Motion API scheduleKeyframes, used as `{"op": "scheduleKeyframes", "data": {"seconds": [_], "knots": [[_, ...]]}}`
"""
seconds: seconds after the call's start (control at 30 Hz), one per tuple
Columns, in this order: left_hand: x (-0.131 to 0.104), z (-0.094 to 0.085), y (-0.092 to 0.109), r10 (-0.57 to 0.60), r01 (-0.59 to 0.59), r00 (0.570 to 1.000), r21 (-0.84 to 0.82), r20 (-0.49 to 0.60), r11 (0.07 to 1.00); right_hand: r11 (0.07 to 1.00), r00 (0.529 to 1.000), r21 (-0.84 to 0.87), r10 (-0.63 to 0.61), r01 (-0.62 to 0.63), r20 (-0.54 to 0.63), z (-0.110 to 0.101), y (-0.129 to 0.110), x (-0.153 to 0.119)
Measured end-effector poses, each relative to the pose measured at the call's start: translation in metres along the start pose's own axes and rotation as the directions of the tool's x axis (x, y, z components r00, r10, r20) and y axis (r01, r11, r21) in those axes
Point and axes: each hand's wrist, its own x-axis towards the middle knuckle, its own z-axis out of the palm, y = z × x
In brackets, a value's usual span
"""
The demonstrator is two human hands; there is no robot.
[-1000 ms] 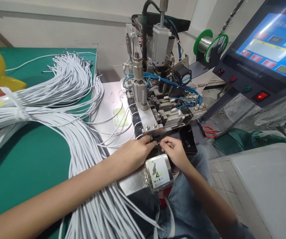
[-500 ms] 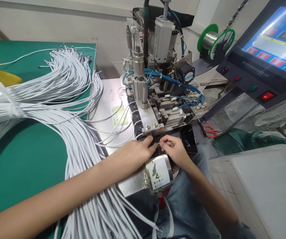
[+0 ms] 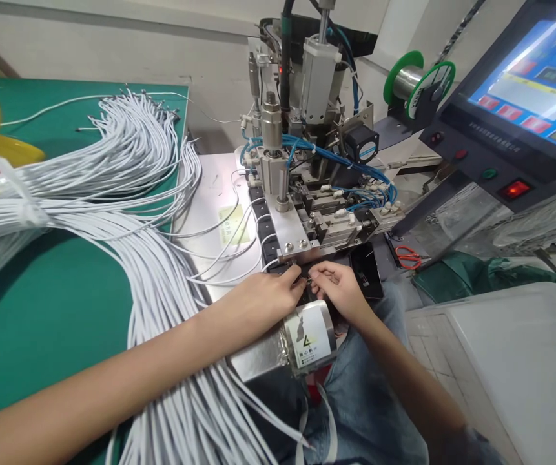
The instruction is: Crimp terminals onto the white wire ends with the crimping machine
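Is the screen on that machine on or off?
On. The screen glows blue, with coloured boxes showing, and the red switch below it is lit.

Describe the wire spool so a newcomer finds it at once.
Find the control panel with the lit blue screen, upper right. Just left of it, on a dark bracket, sits the wire spool. Two green flanges around silvery wire set it apart from the machine.

Our left hand [image 3: 280,294] and right hand [image 3: 339,289] nearly meet at the machine [image 3: 285,223]; white cables [image 3: 154,290] cross the right edge of the green table [image 3: 69,310].
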Motion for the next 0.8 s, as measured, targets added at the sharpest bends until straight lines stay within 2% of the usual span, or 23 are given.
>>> {"op": "scheduleKeyframes", "data": {"seconds": [0.2, 0.3, 0.37, 0.47, 0.57, 0.63, 0.7, 0.8], "knots": [[0.000, 0.002, 0.000, -0.062, 0.063, 0.998, -0.081, 0.013, 0.995, 0.991, 0.986, 0.051, 0.120, -0.126, 0.113, 0.002, 0.001, 0.002], [-0.002, -0.005, 0.002, -0.096, 0.098, 0.995, -0.080, 0.031, 0.992, 0.989, 0.983, 0.098, 0.092, -0.108, 0.157, 0.003, 0.008, 0.004], [-0.003, -0.013, 0.003, -0.146, 0.151, 0.986, -0.055, 0.083, 0.987, 0.994, 0.987, 0.086, 0.054, -0.067, 0.148, 0.004, 0.012, 0.005], [-0.006, -0.020, 0.004, -0.228, 0.234, 0.962, -0.022, 0.147, 0.972, 0.999, 0.994, -0.032, -0.032, 0.036, 0.104, 0.004, 0.014, 0.002], [-0.008, -0.020, 0.005, -0.252, 0.255, 0.960, -0.014, 0.122, 0.967, 0.964, 0.989, -0.229, -0.145, 0.138, -0.016, 0.002, 0.007, -0.009], [-0.009, -0.017, 0.005, -0.246, 0.248, 0.965, -0.011, 0.089, 0.969, 0.914, 0.967, -0.348, -0.246, 0.207, -0.071, 0.001, 0.000, -0.018], [-0.009, -0.015, 0.005, -0.241, 0.242, 0.969, -0.014, 0.061, 0.970, 0.865, 0.950, -0.421, -0.312, 0.272, -0.029, 0.000, -0.007, -0.027], [-0.010, -0.013, 0.005, -0.249, 0.250, 0.968, -0.026, 0.042, 0.968, 0.829, 0.944, -0.459, -0.320, 0.321, 0.082, 0.000, -0.012, -0.034]]}}
